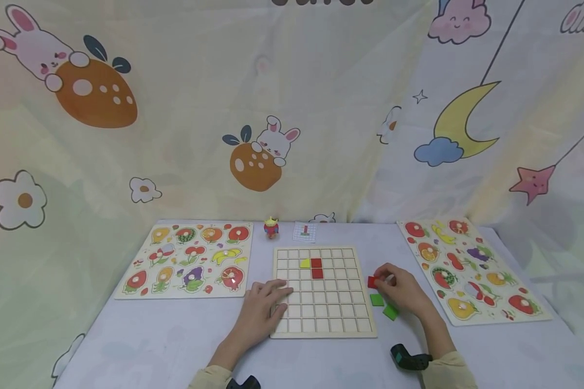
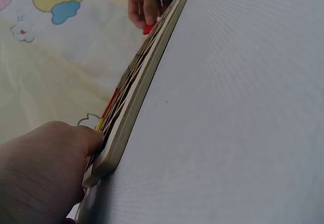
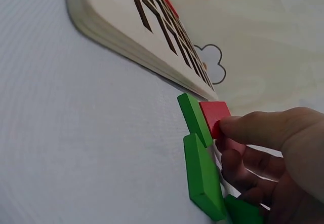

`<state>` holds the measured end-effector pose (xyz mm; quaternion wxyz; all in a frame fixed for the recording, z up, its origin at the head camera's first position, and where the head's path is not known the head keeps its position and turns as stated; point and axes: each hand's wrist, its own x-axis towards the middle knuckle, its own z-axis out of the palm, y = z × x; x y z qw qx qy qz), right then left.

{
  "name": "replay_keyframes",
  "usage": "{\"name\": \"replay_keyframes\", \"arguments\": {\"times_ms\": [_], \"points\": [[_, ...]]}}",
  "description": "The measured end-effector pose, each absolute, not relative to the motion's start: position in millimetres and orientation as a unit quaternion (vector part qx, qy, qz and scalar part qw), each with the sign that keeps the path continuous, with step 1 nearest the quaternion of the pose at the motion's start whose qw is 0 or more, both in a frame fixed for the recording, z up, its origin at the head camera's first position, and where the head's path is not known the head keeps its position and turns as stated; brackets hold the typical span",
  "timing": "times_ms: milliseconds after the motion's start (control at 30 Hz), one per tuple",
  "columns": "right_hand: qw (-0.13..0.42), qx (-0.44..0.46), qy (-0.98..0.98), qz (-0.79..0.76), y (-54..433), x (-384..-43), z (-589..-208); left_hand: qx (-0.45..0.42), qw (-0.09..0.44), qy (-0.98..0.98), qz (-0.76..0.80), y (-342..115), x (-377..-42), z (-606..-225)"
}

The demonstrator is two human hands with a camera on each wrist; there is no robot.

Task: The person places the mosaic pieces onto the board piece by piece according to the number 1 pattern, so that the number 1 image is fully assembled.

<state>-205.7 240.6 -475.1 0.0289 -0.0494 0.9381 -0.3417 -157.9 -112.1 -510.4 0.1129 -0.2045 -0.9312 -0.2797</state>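
Observation:
A wooden grid board (image 1: 322, 292) lies mid-table with two red square tiles (image 1: 317, 268) and a yellow piece (image 1: 305, 263) in its upper cells. My left hand (image 1: 265, 308) rests on its left edge, fingers spread over the cells. Beyond the right edge, my right hand (image 1: 400, 289) pinches a red tile (image 3: 213, 115) between thumb and fingers. Just below that tile lie green tiles (image 1: 377, 300); in the right wrist view one green tile (image 3: 194, 118) stands close against the red one. Another green piece (image 3: 244, 211) is partly hidden by my fingers.
Fruit puzzle boards lie on both sides, one at left (image 1: 185, 259) and one at right (image 1: 472, 270). Behind the grid stand a small toy figure (image 1: 271, 228) and a printed pattern card (image 1: 304, 232). A patterned cloth (image 1: 185, 151) hangs behind the table.

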Motion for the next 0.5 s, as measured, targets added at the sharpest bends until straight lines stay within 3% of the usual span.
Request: {"name": "replay_keyframes", "arguments": {"times_ms": [500], "points": [[0.012,-0.006,0.912,-0.411,233.9,-209.1,-472.6,-0.201,0.11,-0.935,-0.271,-112.1,-158.3,-510.2]]}}
